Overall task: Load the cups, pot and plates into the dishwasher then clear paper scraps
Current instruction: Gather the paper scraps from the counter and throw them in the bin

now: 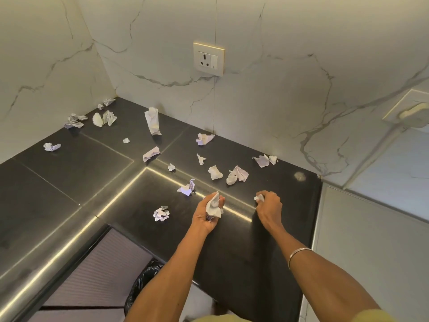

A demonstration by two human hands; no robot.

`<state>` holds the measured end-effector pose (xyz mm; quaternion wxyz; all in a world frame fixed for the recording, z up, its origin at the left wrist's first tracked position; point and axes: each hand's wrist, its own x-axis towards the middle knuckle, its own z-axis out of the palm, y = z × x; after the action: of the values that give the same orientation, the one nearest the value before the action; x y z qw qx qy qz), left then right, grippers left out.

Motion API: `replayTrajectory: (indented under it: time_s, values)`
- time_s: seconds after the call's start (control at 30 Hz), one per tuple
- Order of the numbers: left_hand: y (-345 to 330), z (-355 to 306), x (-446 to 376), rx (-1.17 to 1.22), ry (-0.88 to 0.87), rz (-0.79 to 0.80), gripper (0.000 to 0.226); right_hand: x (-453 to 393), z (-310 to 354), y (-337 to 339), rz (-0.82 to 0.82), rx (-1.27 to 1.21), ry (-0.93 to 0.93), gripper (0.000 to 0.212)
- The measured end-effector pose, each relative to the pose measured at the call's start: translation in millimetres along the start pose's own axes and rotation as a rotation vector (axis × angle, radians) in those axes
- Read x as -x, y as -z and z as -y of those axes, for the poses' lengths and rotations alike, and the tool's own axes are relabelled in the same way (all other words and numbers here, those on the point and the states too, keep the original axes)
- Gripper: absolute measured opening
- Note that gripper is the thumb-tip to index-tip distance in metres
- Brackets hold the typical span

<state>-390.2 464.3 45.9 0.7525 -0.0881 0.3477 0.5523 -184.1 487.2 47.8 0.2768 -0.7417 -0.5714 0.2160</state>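
A: Left hand [207, 213] is up over the black bench [69, 159], fingers curled round a wad [213, 206] of crumpled paper.

B: And the right hand [269, 205] is down on the bench near the front edge, pinching a small scrap [259, 197] between its fingertips. There's a bangle [298, 254] on that wrist.

A: Plenty of scraps lie loose. One ball [161, 213] sits just left of the left hand, another [186, 188] just beyond it.

B: A cluster [236, 175] sits further back, between the hands and the marble wall [267, 101], and more pieces [103, 118] are scattered into the far left corner.

A: A tall twist [152, 121] stands upright back there, below the socket [208, 58].

B: A black bin bag [144, 280] shows below the bench edge, beside the left forearm.
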Motion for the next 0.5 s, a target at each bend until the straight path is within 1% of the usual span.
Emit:
replayTrajectory:
  time_s: [0.1, 0.17, 0.27, 0.33, 0.37, 0.47, 0.5]
  values:
    - [-2.8, 1.3, -0.1, 0.015, -0.027, -0.025, 0.021, 5.3, 21.9, -1.7, 0.109, -0.187, 0.007, 0.019]
    - [-5.2, 2.3, 0.5, 0.029, -0.035, -0.024, 0.017, 10.3, 43.0, -3.8, 0.186, -0.261, 0.066, 0.019]
    - [-3.9, 2.9, 1.9, 0.019, -0.032, 0.02, 0.015, 20.7, 71.2, -13.3, 0.231, -0.349, 0.153, 0.025]
    - [-0.5, 2.1, 3.3, -0.003, -0.019, 0.057, 0.02, 28.4, 80.2, -23.4, 0.255, -0.347, 0.159, 0.032]
    - [2.5, 1.0, 3.5, -0.004, -0.007, 0.077, 0.021, 33.2, 82.7, -27.3, 0.261, -0.312, 0.168, 0.03]
    - [11.1, -2.9, 7.2, -0.044, 0.015, 0.115, 0.018, 49.0, 82.3, -39.8, 0.238, -0.186, 0.286, 0.007]
    - [13.5, -3.6, 9.5, -0.059, 0.015, 0.112, 0.017, 54.4, 82.1, -43.1, 0.233, -0.149, 0.335, 0.007]
